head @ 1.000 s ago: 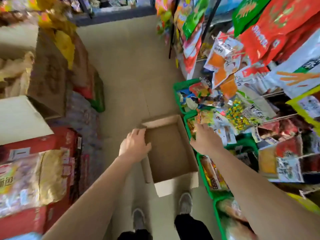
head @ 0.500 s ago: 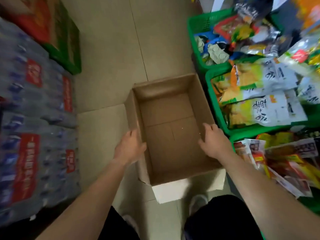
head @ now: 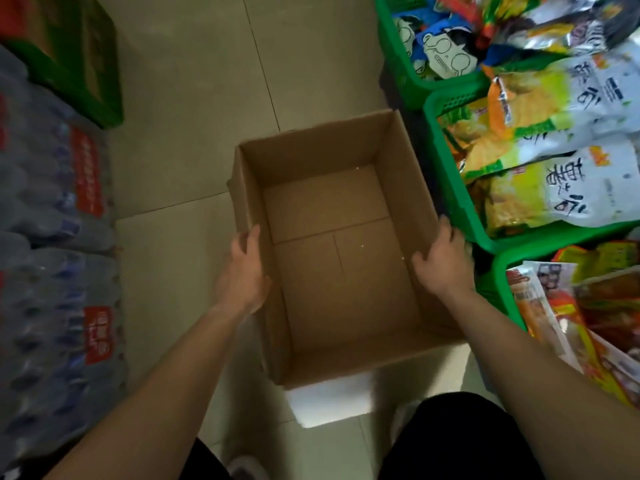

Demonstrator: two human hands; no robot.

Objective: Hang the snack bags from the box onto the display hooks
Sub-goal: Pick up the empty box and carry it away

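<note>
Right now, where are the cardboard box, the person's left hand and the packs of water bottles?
cardboard box (head: 332, 271): head view, bare inside floor.
left hand (head: 244, 271): head view, back of hand.
water bottle packs (head: 52, 237): head view, plastic wrap.

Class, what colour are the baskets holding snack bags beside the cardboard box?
Green baskets, clearest in the head view.

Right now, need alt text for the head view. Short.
Both hands grip an empty open cardboard box on a tiled floor, left hand on its left wall, right hand on its right wall. Green baskets full of snack bags stand to the right; shrink-wrapped bottle packs line the left.
</note>
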